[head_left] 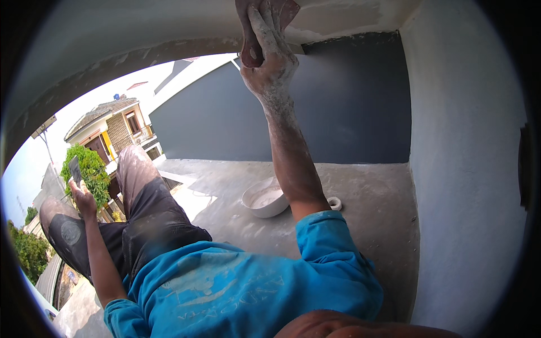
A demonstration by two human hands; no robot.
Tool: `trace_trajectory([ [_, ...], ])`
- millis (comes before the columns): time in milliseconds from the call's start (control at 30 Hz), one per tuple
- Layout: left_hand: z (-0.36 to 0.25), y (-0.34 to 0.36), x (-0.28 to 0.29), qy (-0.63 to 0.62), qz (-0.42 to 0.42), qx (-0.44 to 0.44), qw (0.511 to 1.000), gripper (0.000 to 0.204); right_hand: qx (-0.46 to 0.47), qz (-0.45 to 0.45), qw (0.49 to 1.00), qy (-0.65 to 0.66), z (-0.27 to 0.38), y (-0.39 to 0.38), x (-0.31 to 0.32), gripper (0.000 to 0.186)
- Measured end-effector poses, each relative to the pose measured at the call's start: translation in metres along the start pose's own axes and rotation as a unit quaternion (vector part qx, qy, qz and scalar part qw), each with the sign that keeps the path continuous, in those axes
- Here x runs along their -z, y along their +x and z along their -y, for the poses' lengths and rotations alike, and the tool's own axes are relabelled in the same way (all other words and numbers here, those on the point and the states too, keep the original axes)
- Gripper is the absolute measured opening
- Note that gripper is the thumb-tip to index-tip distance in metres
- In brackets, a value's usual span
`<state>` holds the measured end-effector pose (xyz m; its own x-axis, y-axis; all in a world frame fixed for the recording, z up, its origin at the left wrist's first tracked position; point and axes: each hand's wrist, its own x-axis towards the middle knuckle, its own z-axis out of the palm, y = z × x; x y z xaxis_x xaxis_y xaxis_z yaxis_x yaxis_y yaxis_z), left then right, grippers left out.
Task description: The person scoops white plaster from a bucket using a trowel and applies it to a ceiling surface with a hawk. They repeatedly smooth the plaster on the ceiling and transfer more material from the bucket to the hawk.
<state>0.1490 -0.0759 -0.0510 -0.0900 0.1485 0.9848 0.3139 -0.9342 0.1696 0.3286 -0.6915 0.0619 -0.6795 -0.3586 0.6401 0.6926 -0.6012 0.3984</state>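
Observation:
My right hand point(270, 65), dusted with white, is raised overhead. Its fingers are closed on a reddish-brown flat putty scraper point(252, 50), held up at the pale ceiling point(349, 14); the scraper's upper end runs out of the picture. Lower on the left, my left hand point(84, 200) grips a dark grey flat blade, seemingly a putty knife point(75, 169), pointing upward over my bent knee. Below my right forearm, a white bowl point(265, 211) holds whitish putty on the concrete floor. Damp-looking patches mark the ceiling beside the scraper.
A roll of tape point(335, 203) lies on the floor point(372, 225) beside the bowl. The dark grey wall point(349, 107) stands behind, and a pale wall point(462, 141) rises on the right. At left, the open side shows a tree point(93, 169) and a house point(115, 127).

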Motion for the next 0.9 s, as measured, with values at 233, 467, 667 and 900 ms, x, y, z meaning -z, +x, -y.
trace_trajectory([
  [233, -0.001, 0.003, 0.003, 0.005, 0.005, -0.004, 1.0, 0.051, -0.072, 0.05, 0.996, 0.016, 0.033, -0.039, -0.038, 0.055],
  [467, 0.005, 0.001, -0.003, -0.003, -0.01, 0.002, 1.0, 0.05, -0.005, -0.052, 0.997, -0.057, 0.038, -0.042, -0.027, 0.05],
  [667, 0.008, 0.001, -0.004, 0.001, -0.019, -0.009, 1.0, 0.05, -0.06, -0.057, 0.997, -0.011, 0.034, -0.025, -0.078, 0.058],
  [900, 0.014, 0.005, -0.001, 0.031, -0.017, -0.011, 0.999, 0.054, -0.054, -0.021, 0.998, 0.04, 0.052, -0.058, -0.043, 0.055],
])
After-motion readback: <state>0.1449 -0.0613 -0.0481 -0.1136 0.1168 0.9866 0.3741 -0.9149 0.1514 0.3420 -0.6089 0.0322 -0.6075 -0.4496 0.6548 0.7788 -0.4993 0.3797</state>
